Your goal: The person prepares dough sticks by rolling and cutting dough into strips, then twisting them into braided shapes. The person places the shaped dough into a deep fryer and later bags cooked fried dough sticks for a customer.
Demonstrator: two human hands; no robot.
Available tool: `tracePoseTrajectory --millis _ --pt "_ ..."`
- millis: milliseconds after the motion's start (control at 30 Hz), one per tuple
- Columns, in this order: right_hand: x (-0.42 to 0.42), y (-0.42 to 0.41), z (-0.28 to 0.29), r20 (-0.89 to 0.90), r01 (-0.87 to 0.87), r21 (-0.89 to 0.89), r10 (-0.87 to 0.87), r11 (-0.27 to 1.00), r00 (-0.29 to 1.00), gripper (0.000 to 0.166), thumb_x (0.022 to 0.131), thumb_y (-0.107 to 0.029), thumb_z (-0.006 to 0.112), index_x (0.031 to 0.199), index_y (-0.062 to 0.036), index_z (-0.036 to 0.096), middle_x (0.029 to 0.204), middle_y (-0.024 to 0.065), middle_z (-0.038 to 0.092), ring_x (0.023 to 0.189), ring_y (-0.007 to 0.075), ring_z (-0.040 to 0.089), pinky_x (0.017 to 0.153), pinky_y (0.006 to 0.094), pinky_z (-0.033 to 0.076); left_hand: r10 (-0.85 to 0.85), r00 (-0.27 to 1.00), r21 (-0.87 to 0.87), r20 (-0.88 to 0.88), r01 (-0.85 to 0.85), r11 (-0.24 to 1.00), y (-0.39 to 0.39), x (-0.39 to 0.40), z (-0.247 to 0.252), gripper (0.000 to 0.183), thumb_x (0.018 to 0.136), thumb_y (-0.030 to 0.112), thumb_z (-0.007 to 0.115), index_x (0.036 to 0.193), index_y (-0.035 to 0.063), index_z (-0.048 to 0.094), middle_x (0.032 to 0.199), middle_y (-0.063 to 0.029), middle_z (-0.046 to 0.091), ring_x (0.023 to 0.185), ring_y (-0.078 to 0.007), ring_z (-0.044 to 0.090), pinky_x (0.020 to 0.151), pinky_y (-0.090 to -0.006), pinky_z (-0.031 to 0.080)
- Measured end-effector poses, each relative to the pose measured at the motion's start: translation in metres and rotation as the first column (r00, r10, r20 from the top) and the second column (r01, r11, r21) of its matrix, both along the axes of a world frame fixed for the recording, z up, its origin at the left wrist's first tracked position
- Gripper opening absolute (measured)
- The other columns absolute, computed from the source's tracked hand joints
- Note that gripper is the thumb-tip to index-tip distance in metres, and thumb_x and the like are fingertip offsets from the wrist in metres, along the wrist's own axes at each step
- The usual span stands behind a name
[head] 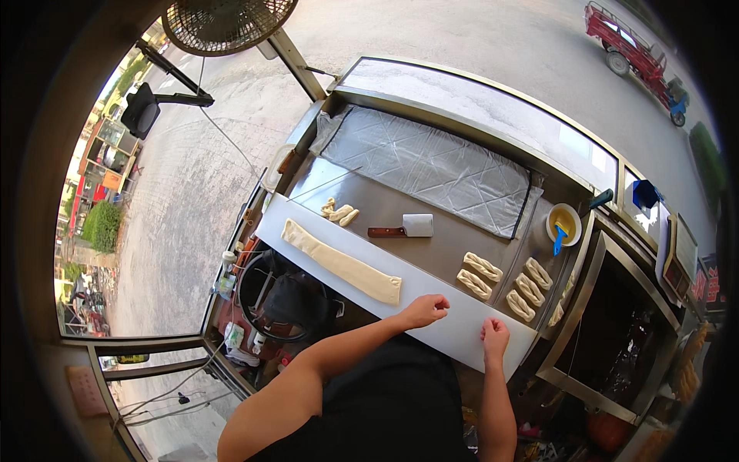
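Note:
My left hand hovers over the white cutting board, its fingers curled in. To its right, over the board's right end, my right hand has its fingertips drawn together. Nothing shows between the fingers of either hand. A long flat strip of pale dough lies along the board left of my left hand. Twisted dough pieces rest in pairs and rows on the steel worktop beyond my hands. A cleaver with a wooden handle lies flat past the board.
Small dough scraps and a thin stick lie at the worktop's left. A plastic-covered quilted mat spans the back. At right are a bowl with a blue brush and a dark, metal-framed vat. A fan hangs upper left.

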State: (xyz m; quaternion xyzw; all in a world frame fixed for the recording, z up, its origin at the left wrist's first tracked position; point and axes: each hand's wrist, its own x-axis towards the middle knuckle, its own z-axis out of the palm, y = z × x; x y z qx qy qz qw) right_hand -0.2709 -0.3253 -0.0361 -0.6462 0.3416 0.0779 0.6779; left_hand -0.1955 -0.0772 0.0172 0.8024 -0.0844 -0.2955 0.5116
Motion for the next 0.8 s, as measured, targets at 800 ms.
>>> tracePoseTrajectory --millis 800 --pt "0.026 0.179 -0.003 -0.056 -0.042 0.01 0.043 0.999 0.998 0.03 0.098 -0.033 0.058 0.087 -0.0049 0.062 0.07 -0.0004 0.057 0.063 0.0081 0.051 0.048 0.022 0.04 0.776 0.352 0.249 0.523 -0.934 0.256 0.417 0.07 -0.033 0.051 0.08 0.034 0.069 0.119 0.0014 0.06 0.115 -0.0205 0.061 0.107 -0.0344 0.06 0.093 -0.0412 0.048"
